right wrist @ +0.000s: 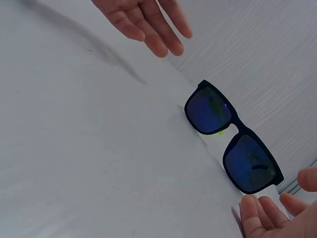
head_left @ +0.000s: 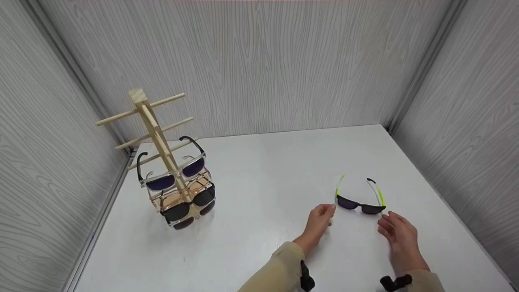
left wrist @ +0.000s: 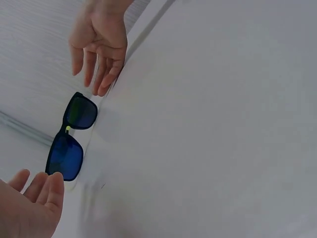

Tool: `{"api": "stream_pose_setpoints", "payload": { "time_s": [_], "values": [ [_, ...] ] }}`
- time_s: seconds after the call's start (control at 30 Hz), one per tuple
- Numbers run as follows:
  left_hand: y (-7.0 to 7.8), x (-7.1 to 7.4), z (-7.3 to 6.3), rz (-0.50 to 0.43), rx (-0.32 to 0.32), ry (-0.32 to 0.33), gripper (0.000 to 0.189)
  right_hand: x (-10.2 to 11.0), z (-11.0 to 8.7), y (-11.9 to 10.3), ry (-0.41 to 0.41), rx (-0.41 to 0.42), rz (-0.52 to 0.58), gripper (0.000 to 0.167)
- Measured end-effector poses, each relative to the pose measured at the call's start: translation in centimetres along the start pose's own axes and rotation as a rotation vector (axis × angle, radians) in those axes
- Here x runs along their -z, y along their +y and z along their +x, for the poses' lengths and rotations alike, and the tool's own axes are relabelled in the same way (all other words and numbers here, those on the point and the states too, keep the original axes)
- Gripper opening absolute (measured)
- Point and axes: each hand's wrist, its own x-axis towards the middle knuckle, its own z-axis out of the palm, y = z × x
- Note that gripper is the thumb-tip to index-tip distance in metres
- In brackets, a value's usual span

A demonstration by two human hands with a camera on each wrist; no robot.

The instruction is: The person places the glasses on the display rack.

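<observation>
A pair of black-framed sunglasses (head_left: 371, 209) with dark lenses and yellow-green temples lies unfolded on the white table, front toward me. My left hand (head_left: 318, 225) is by its left corner, fingers loosely bent and holding nothing. Just off the opposite corner is my right hand (head_left: 401, 237), relaxed and empty. In the left wrist view, the lenses of the sunglasses (left wrist: 67, 156) look blue, with the left hand (left wrist: 37, 206) below and the right hand (left wrist: 101, 47) above. From the right wrist, the sunglasses (right wrist: 208, 111) appear between both hands, with a small gap to the right fingertips (right wrist: 250, 210).
On the left stands a wooden eyewear rack (head_left: 156, 132) with pegs at several heights. Clear-framed sunglasses (head_left: 160, 182) hang on it above black-framed sunglasses (head_left: 177, 211) and other pairs. Grey wood-grain panels (head_left: 259, 69) enclose the table (head_left: 259, 174) at the back and sides.
</observation>
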Motion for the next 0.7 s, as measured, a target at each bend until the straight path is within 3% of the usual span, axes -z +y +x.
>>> {"api": "stream_pose_setpoints", "payload": {
  "time_s": [0.13, 0.33, 0.5, 0.7],
  "values": [
    [0.1, -0.8, 1.0, -0.042, 0.065, 0.036, 0.029, -0.1, 0.1, -0.4, -0.021, 0.006, -0.01, 0.055],
    [0.2, -1.3, 2.6, -0.091, 0.154, 0.061, 0.033, -0.3, 0.2, -1.0, -0.061, 0.013, -0.018, 0.046],
    [0.1, -1.5, 3.4, -0.128, 0.199, 0.031, 0.034, -0.3, 0.4, -1.3, -0.112, 0.02, -0.046, 0.042],
    [0.0, -1.4, 3.9, -0.148, 0.226, -0.028, 0.041, -0.4, 0.7, -1.6, -0.138, 0.04, -0.121, 0.052]
  ]
}}
